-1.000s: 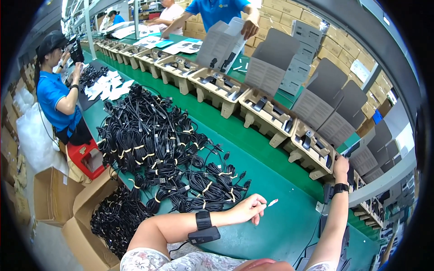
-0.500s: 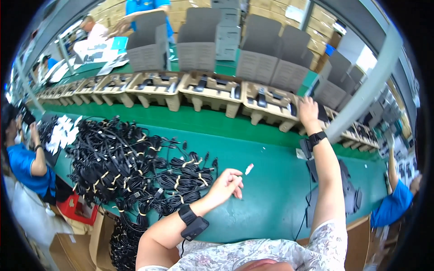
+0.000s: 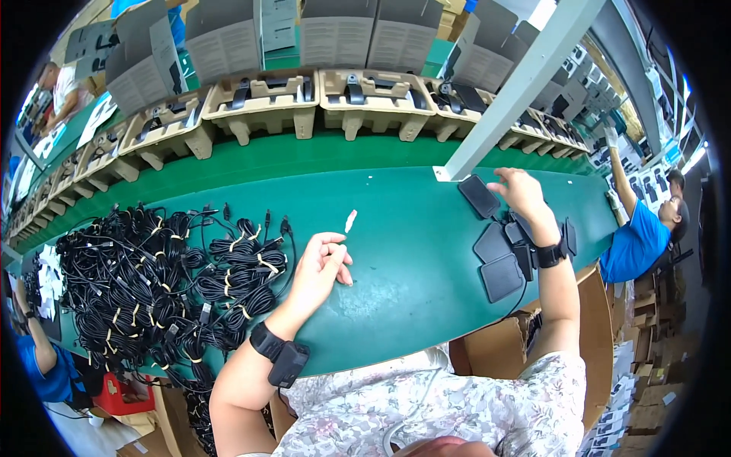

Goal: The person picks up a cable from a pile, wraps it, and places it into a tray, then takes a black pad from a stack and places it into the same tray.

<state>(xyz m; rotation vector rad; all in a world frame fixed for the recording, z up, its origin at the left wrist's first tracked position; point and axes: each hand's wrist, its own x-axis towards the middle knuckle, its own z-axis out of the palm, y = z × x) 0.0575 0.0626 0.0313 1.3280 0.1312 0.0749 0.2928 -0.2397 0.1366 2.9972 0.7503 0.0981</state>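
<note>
My left hand (image 3: 324,266) hovers over the green tabletop with its fingers loosely curled and slightly apart, nothing visible in them. Just beyond its fingertips lies a small white-and-pink scrap (image 3: 351,221). To its left is a big heap of black cables (image 3: 145,282), coiled and tied with pale bands. My right hand (image 3: 521,194) is above a group of flat black pads (image 3: 502,276) on the right of the table. Its fingers point left, bent and apart, close to another black pad (image 3: 478,196); whether they touch it I cannot tell.
Moulded cardboard trays (image 3: 263,110) holding black devices stand in a row along the far side, with raised grey lids (image 3: 339,38). A slanted metal post (image 3: 525,84) meets the table beyond my right hand. Co-workers in blue are at right (image 3: 636,240) and left (image 3: 46,365).
My right hand has left the tray row and come back over the black pads. My left hand stays near the scrap. The view has turned to the right.
</note>
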